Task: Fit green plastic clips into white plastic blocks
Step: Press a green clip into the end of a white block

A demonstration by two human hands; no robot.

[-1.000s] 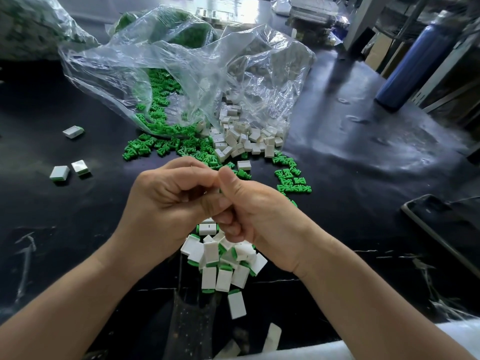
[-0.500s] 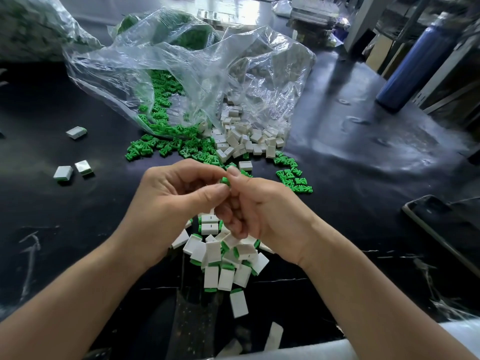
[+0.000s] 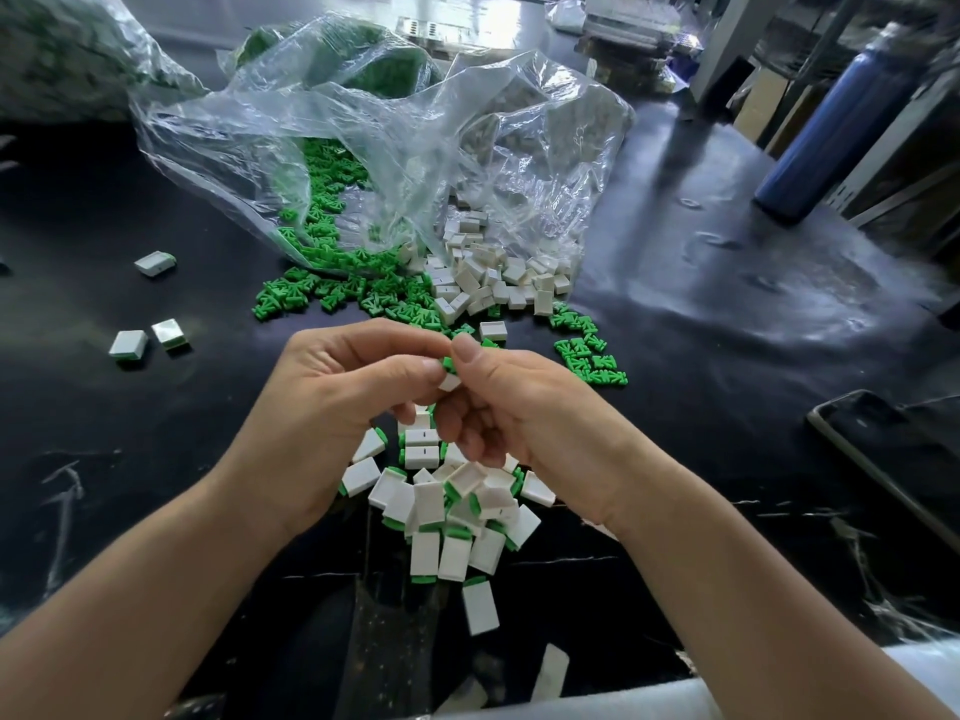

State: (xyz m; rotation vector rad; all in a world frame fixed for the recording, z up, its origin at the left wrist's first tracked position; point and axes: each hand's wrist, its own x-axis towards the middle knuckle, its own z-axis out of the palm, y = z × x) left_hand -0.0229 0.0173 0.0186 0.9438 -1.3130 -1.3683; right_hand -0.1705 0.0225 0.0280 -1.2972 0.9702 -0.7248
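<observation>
My left hand [image 3: 332,407] and my right hand [image 3: 524,413] meet above the table, fingertips pinched together on one small white block [image 3: 450,381] with a green clip [image 3: 447,363] at its top. Directly below them lies a pile of white blocks with green clips fitted [image 3: 457,511]. Loose green clips [image 3: 353,293] spill from a clear plastic bag [image 3: 363,148] beyond my hands. Loose white blocks [image 3: 498,283] lie at the bag's right mouth.
Three fitted blocks [image 3: 148,340] lie apart at the left on the black table [image 3: 701,304]. More green clips [image 3: 592,358] sit to the right of my hands. A blue bottle [image 3: 831,122] stands at the far right; a dark tray [image 3: 893,459] rests at the right edge.
My hands have lifted slightly and my fingers have shifted, so the white block and green clip now show between my thumbs. The pile below is more exposed.
</observation>
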